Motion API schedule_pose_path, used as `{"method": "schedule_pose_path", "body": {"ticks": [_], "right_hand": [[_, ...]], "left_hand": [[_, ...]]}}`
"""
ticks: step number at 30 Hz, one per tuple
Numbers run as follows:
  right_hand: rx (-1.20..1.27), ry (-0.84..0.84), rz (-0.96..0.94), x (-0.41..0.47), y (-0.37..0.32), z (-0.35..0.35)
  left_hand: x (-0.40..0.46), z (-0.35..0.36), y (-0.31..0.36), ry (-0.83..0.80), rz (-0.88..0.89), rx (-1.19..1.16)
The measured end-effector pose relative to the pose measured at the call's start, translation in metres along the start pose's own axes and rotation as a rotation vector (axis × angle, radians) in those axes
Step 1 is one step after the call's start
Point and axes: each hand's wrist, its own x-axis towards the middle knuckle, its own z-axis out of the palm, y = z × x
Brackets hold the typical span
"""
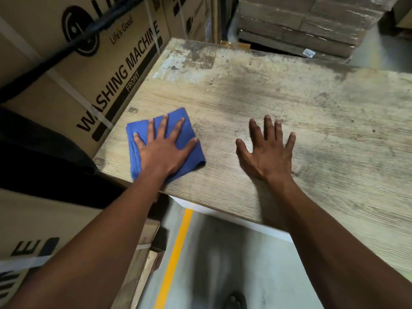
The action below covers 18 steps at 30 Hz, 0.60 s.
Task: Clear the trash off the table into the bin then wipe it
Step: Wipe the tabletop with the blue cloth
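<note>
A: Where's open room?
B: Surface (312, 121) is bare across centre and right of frame.
A: Blockers?
B: Washing machine box (93, 70) tight against its left edge, stacked cardboard (301, 23) behind the far edge, upper right. Floor (223, 264) open, bottom centre.

One table (289, 112). One blue cloth (178, 123). Two hands: left hand (162, 152), right hand (269, 155). Three printed cartons: first carton (78, 70), second carton (189, 16), third carton (33, 224). One cardboard stack (312, 21). One yellow line (174, 259).
</note>
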Motion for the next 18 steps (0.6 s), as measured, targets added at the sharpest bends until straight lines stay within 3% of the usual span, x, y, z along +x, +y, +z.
{"method": "schedule_pose_path", "body": {"ticks": [5,9,13,18], "right_hand": [[0.025,-0.034,0.035,0.005,-0.031,0.004],[0.035,-0.040,-0.124,-0.004,-0.070,0.016],[0.029,-0.045,-0.093,-0.001,-0.084,0.019],[0.016,-0.018,-0.086,0.000,-0.088,0.023]], "left_hand": [[0.051,-0.009,0.012,-0.021,0.014,-0.031],[0.009,0.001,-0.003,-0.008,-0.035,-0.028],[-0.035,0.003,-0.039,0.026,-0.133,0.003],[0.005,-0.009,-0.048,0.024,-0.153,-0.019]]}}
